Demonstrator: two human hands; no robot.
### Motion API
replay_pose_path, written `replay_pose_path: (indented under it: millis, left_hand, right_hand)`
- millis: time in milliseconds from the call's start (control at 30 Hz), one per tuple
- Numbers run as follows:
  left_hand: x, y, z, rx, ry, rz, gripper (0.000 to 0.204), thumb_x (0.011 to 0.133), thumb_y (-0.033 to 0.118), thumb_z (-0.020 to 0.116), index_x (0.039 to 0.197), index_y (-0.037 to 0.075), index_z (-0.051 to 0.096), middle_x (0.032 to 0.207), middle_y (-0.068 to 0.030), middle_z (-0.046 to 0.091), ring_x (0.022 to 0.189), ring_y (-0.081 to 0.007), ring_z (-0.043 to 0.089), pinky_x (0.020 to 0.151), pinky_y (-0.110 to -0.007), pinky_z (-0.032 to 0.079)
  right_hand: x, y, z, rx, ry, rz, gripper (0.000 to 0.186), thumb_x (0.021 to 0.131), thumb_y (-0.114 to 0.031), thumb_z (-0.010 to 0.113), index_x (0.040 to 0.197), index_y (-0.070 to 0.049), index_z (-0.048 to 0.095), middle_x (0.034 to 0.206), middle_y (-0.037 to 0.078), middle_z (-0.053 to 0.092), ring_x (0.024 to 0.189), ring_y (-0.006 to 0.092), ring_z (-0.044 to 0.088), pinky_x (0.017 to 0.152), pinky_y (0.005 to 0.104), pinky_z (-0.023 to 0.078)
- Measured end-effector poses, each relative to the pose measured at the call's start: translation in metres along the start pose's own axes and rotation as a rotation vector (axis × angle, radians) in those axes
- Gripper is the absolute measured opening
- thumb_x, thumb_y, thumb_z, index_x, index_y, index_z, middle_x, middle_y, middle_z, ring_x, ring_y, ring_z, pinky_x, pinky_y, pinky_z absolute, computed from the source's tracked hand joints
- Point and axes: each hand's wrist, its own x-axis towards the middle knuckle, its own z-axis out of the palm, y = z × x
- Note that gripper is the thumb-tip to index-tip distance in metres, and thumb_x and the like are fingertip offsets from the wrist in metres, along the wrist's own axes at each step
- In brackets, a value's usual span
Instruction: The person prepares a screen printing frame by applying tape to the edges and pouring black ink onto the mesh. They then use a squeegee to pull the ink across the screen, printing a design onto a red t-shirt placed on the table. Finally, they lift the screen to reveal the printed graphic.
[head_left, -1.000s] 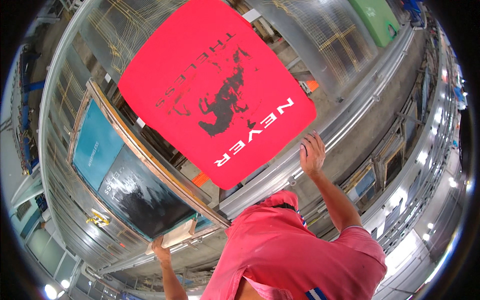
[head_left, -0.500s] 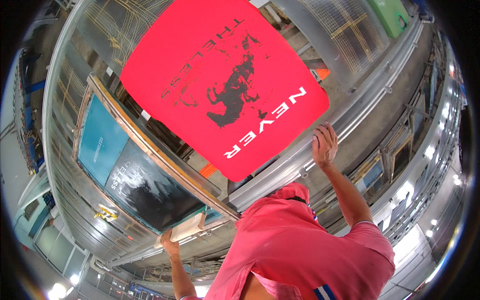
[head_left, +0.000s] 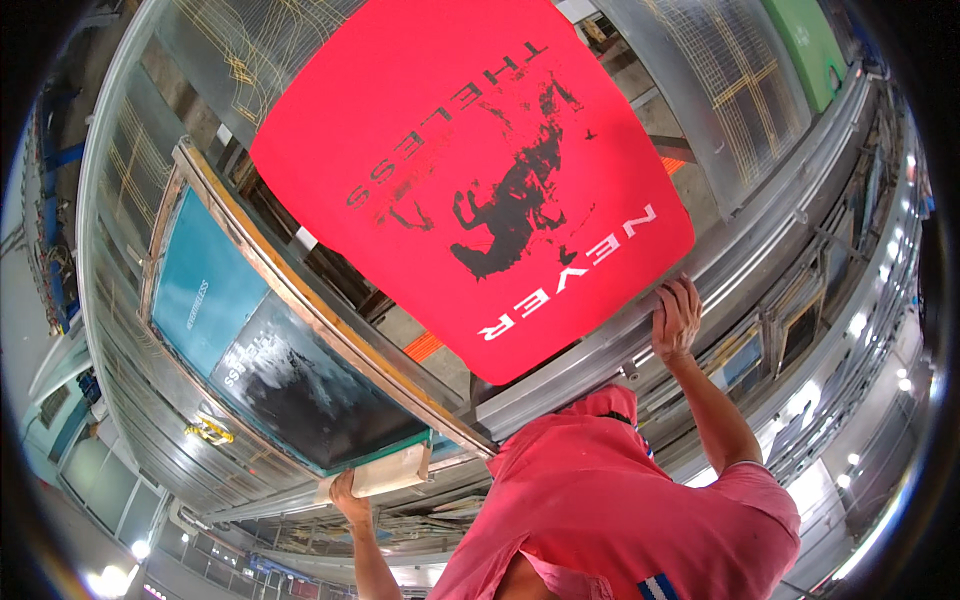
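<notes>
My left hand [head_left: 350, 497] is closed round one end of a pale wooden squeegee [head_left: 398, 472], at the near end of a framed printing screen [head_left: 215, 268]. The screen has teal mesh with a dark, ink-covered area. To its right lies a red fabric panel [head_left: 400, 110] with a dark animal-shaped print and dark and white lettering. Beside the panel's near right corner, my right hand [head_left: 678, 322] rests with fingers extended over the metal rail [head_left: 560, 375] along the table edge. It holds nothing that I can see.
Grey boards with yellow grid lines [head_left: 735, 85] lie beyond the panel. A green box [head_left: 808, 45] stands at the far right. Something yellow [head_left: 210, 430] sits left of the screen. Framed screens [head_left: 745, 355] are racked below the rail on the right.
The view has shifted, so panel, rail and right hand appear further right and lower. In my left hand, the squeegee has turned and shows more of its broad wooden side.
</notes>
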Motion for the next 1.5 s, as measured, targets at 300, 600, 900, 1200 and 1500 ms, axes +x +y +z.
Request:
replay_pose_path:
  millis: [300,600,900,1200,1500]
  left_hand:
    - [0.006,0.005,-0.006,0.042,-0.033,-0.021,0.036,0.082,0.029,0.067,0.109,0.006,0.070,0.110,-0.0119,0.069,0.108,-0.0326,0.061,0.098,-0.046,0.040]
    - [0.007,0.007,-0.005,0.013,-0.030,-0.056,0.036,0.078,0.026,0.068,0.109,0.006,0.071,0.112,-0.0114,0.069,0.110,-0.0318,0.060,0.099,-0.046,0.038]
    - [0.000,0.005,-0.002,-0.036,0.015,-0.025,0.058,0.087,0.058,0.054,0.108,0.006,0.070,0.111,-0.0116,0.069,0.109,-0.0337,0.060,0.097,-0.047,0.039]
    - [0.000,-0.005,0.000,-0.014,-0.008,-0.010,0.064,0.089,0.062,0.050,0.112,0.005,0.068,0.112,-0.0137,0.068,0.106,-0.0363,0.060,0.095,-0.049,0.040]
    - [0.000,-0.010,0.002,-0.019,-0.020,-0.001,0.051,0.090,0.048,0.055,0.111,0.004,0.068,0.110,-0.0154,0.068,0.104,-0.0408,0.058,0.096,-0.051,0.042]
  right_hand:
    - [0.002,-0.002,0.002,-0.055,-0.026,-0.012,0.030,0.080,-0.012,0.054,0.106,-0.003,0.065,0.120,0.013,0.059,0.128,0.0388,0.047,0.106,0.0489,0.034]
    - [0.003,-0.002,0.000,-0.046,-0.032,-0.015,0.032,0.079,-0.013,0.054,0.108,-0.003,0.064,0.120,0.014,0.059,0.128,0.0397,0.047,0.106,0.0495,0.033]
    - [0.000,0.000,-0.002,-0.019,-0.063,0.000,0.033,0.078,-0.014,0.055,0.109,-0.002,0.063,0.120,0.015,0.058,0.128,0.0403,0.046,0.106,0.0501,0.034]
    - [0.001,0.000,-0.003,-0.001,-0.035,0.002,0.031,0.079,-0.012,0.058,0.109,-0.003,0.063,0.120,0.014,0.058,0.128,0.0382,0.047,0.104,0.0496,0.036]
    - [-0.005,0.004,0.000,-0.002,0.030,0.003,0.024,0.083,-0.011,0.059,0.105,-0.004,0.063,0.117,0.012,0.058,0.127,0.0359,0.048,0.100,0.0486,0.037]
